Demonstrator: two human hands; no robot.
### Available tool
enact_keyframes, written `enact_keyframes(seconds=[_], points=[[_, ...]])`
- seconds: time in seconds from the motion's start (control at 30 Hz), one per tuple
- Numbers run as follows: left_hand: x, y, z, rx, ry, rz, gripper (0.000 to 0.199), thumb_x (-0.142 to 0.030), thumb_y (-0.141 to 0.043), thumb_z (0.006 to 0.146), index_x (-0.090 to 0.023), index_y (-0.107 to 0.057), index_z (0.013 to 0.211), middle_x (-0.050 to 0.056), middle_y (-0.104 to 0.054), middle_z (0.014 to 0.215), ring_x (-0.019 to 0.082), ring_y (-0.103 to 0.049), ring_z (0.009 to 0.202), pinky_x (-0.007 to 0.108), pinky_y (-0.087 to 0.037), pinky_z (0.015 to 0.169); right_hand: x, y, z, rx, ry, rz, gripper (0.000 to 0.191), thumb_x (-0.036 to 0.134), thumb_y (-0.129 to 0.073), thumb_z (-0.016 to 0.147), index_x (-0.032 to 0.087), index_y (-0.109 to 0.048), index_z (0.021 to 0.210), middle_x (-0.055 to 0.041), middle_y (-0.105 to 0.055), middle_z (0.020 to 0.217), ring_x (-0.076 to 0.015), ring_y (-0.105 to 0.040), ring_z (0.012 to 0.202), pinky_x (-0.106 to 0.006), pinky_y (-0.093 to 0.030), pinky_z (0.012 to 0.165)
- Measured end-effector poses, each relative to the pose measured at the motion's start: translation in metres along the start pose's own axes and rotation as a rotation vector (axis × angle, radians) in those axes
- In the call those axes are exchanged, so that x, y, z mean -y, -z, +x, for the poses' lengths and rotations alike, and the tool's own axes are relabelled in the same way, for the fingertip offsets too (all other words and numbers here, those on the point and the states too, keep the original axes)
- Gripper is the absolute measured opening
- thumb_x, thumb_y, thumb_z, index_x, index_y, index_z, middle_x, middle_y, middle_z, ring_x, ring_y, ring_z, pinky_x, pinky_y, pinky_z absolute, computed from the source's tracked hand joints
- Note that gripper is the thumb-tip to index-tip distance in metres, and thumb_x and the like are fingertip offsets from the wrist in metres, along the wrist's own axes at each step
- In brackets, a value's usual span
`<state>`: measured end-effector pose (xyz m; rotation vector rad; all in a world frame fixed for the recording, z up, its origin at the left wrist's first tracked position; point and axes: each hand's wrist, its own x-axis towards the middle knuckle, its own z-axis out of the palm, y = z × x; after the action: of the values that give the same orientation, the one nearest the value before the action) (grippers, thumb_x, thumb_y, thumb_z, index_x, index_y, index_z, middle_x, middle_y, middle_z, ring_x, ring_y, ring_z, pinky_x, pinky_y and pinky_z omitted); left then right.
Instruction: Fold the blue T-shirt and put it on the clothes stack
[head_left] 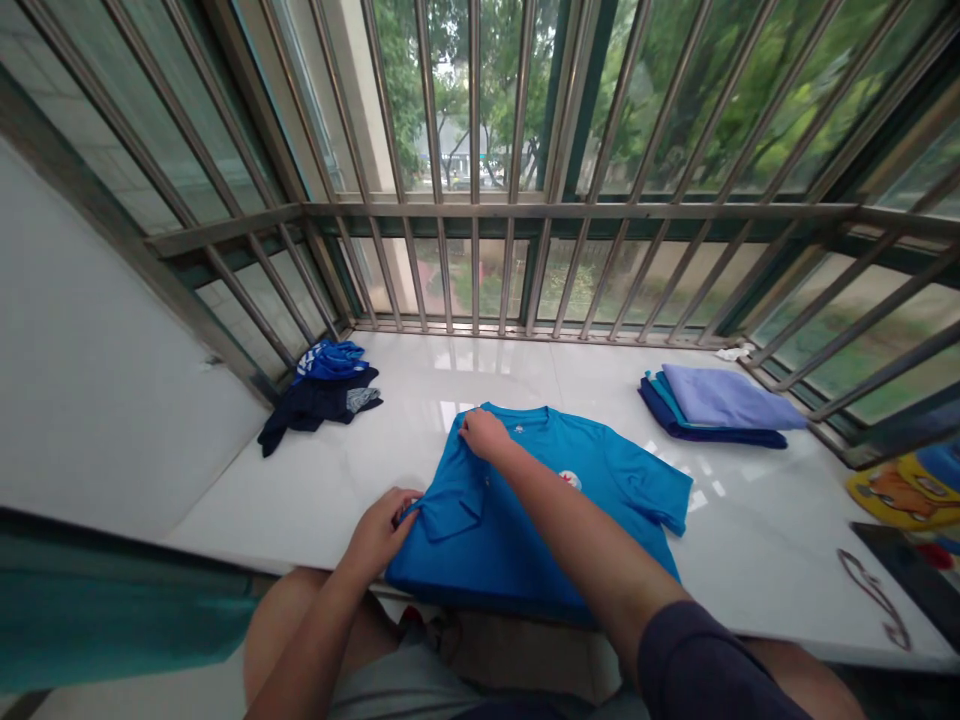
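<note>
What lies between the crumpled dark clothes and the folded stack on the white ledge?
In the head view, the blue T-shirt lies between the crumpled dark clothes and the folded stack, with the left hand and right hand on it.

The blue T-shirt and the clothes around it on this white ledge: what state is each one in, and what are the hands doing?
Blue T-shirt: lying flat, one side folded inward over the body.
Left hand: gripping the shirt's folded edge.
Right hand: fingers on the shirt near the collar.
Folded stack of clothes: neatly folded, lavender on top of teal and navy.
Heap of dark navy and bright blue clothes: crumpled, unfolded.
</note>
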<state>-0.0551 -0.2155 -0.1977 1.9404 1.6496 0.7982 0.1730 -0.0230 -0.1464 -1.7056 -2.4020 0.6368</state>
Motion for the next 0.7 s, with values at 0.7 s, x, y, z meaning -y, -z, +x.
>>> enact_keyframes(seconds=[0.7], points=[[-0.004, 0.0, -0.003, 0.022, -0.032, 0.045, 0.037, -0.01, -0.048, 0.084, -0.025, -0.075, 0.106, 0.006, -0.069, 0.108, 0.021, -0.071, 0.092, 0.035, -0.058, 0.086, -0.008, -0.022, -0.093, -0.024, 0.467, -0.137, 0.039, 0.044, -0.074, 0.098, 0.03, -0.069, 0.134, -0.0112, -0.058, 0.147, -0.0322, -0.057, 0.127, -0.045, -0.048, 0.105]])
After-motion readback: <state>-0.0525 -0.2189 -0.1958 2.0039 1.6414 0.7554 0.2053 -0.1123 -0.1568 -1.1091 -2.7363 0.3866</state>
